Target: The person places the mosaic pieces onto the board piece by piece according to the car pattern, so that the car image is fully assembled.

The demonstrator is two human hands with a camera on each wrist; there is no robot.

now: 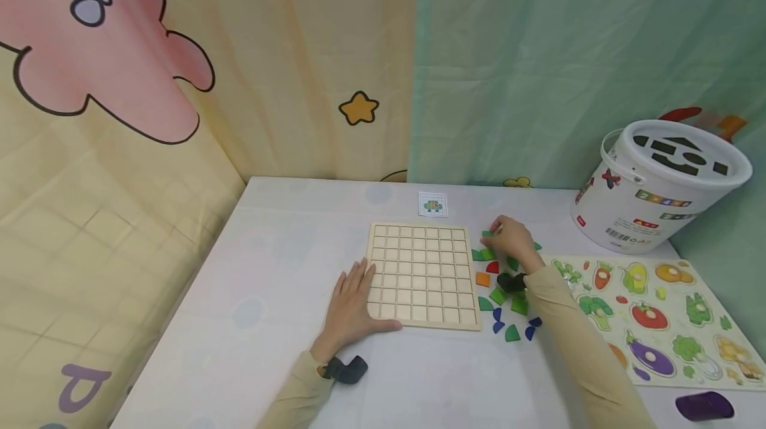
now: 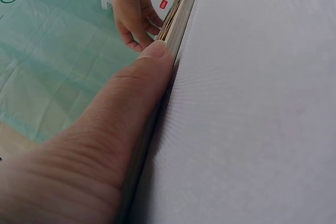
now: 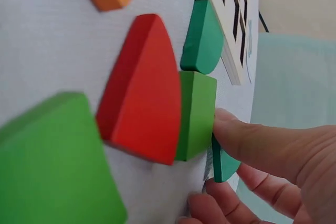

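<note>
Dressed in beige long sleeves (image 1: 583, 342).
Fitted with black, rounded wrist cameras (image 1: 348, 370), one on either side.

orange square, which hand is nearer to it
Right. The right hand is just beyond the orange square; the left hand is across the board, at its near left corner.

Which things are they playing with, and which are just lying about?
Probably for the job:
wooden grid board, left hand touching it
coloured blocks, right hand among them
little picture card

Probably just lying about:
white bucket
vegetable board
purple thing
</note>
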